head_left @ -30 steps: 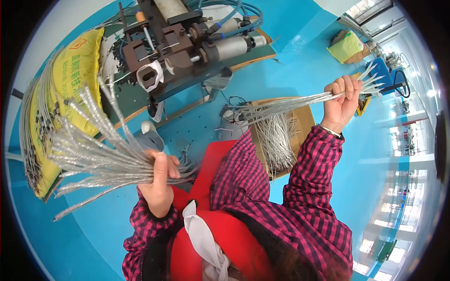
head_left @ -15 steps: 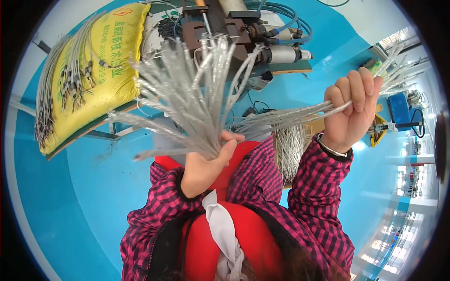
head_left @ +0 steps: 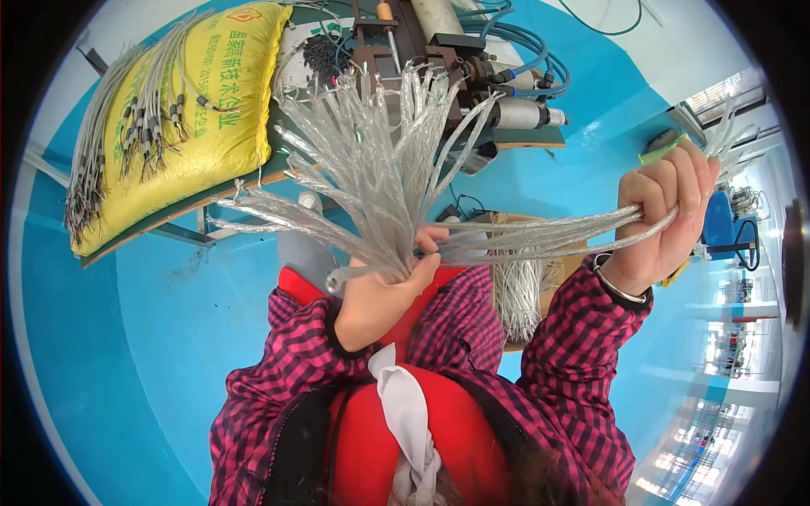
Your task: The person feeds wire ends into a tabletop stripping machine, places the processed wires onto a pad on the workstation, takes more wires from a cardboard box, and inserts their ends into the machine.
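Observation:
A thick bundle of silvery shielded cables [head_left: 380, 177] fans out upward from my left hand [head_left: 384, 291], whose thumb and fingers close around its lower part. Several strands of the same cable [head_left: 548, 234] stretch rightward from that grip to my right hand [head_left: 662, 215]. The right fist is wrapped around these strands, held higher and farther right. Their loose ends [head_left: 734, 148] spread out beyond the fist and look blurred. Frayed tips with bits of colour show at the top of the left bundle.
A yellow sack [head_left: 181, 118] lies on the bench at left, with finished-looking grey cables [head_left: 139, 126] draped over it. Behind the bundle stands a brown machine with a silver pneumatic cylinder [head_left: 519, 114] and blue hoses [head_left: 540, 59]. A cardboard box [head_left: 548, 295] below holds more silvery cables [head_left: 515, 291].
My right hand has moved right and slightly down, with the strands between the hands drawn out longer. My left hand and its bundle have shifted slightly right.

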